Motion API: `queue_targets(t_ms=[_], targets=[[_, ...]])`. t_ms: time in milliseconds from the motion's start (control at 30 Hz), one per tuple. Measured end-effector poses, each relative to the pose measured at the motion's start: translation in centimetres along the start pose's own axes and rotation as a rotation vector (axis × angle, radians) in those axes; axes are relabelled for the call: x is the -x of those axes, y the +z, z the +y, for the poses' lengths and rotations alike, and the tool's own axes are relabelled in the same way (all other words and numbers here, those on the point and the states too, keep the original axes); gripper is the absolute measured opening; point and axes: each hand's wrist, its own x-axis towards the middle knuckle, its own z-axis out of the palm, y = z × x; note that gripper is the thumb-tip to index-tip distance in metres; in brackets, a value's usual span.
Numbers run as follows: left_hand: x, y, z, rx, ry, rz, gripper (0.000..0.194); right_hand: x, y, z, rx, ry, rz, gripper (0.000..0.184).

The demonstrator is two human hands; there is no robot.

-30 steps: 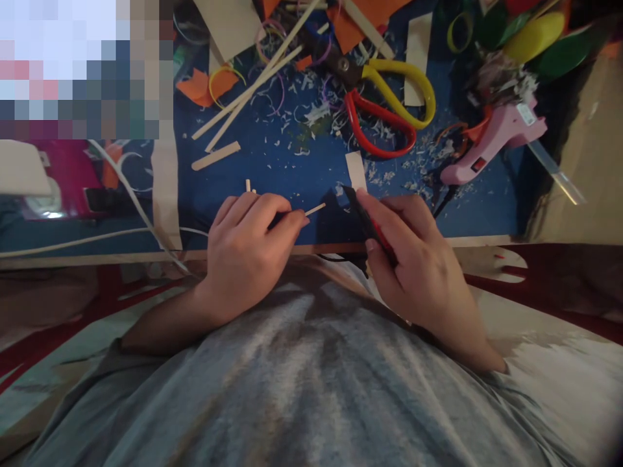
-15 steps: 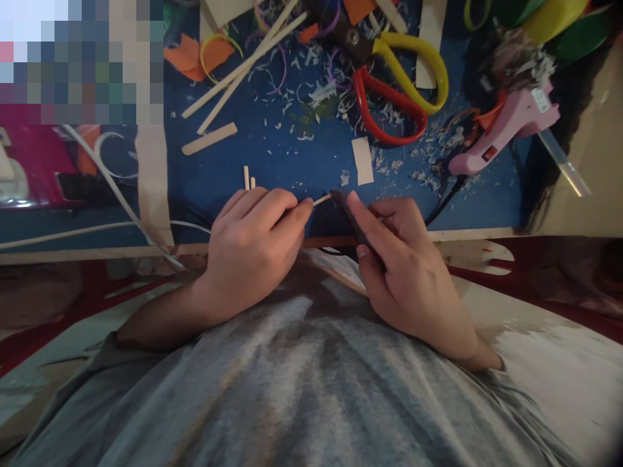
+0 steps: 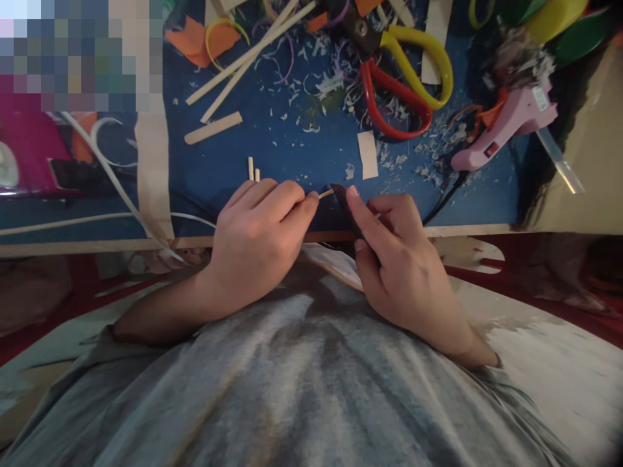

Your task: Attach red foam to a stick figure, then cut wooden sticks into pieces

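Note:
My left hand [image 3: 260, 243] is closed, pinching a thin wooden stick [image 3: 326, 194] between thumb and forefinger. The stick's free end points right and meets, or nearly meets, the tip of a dark, flat, narrow tool [image 3: 346, 206]. Wrapped round that tool is my right hand [image 3: 396, 250], with the forefinger lying along its top and the thumb on its near side. What kind of tool it is, I cannot make out. Two short pale sticks [image 3: 250, 168] poke out behind my left knuckles, their lower ends hidden.
On the blue tabletop [image 3: 292, 152] lie red-and-yellow-handled scissors [image 3: 399, 110], a pink glue gun [image 3: 503, 126], long wooden sticks [image 3: 228, 68], a flat stick [image 3: 213, 128], a white paper piece [image 3: 368, 155] and scattered shavings [image 3: 396, 155]. A white cable [image 3: 117, 172] crosses the left side.
Both hands keep their grips, with the stick and dark tool still together at the tips. The view has shifted slightly, so the tabletop things appear a little higher.

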Motion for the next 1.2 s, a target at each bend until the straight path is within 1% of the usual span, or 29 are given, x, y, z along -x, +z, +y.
queue_targets(t_ms=[133,300,500,533,633,700,900,1067,1200], targets=[[0.0,0.2,0.0,-0.015,0.017,0.005,0.036,-0.1,0.0,-0.3,0.045,0.010,-0.007,0.078],[0.3,0.5,0.3,-0.013,-0.007,0.012,0.037,-0.2,0.2,-0.8,0.112,0.004,0.005,0.074],[1.7,1.5,1.9,-0.047,-0.037,0.119,0.032,-0.4,0.5,-1.1,0.111,0.009,0.028,0.072],[2.0,1.7,2.2,-0.042,-0.033,0.113,0.035,-0.5,0.5,-1.1,0.107,0.013,0.032,0.071],[2.9,2.6,2.7,-0.024,0.017,0.055,0.054,-0.6,0.6,-1.1,0.104,0.014,0.038,0.070],[3.3,3.1,2.7,-0.023,0.038,0.030,0.060,-0.8,0.6,-1.1,0.116,0.005,0.029,0.073],[3.2,4.1,1.8,-0.023,0.051,0.012,0.063,-0.9,0.4,-1.1,0.145,0.001,0.015,0.076],[3.1,4.2,1.7,-0.020,0.049,0.014,0.061,-0.3,0.3,-1.3,0.170,-0.008,0.024,0.074],[3.1,4.2,1.8,-0.019,0.047,0.017,0.060,-0.8,0.7,-1.3,0.148,0.012,0.024,0.076]])
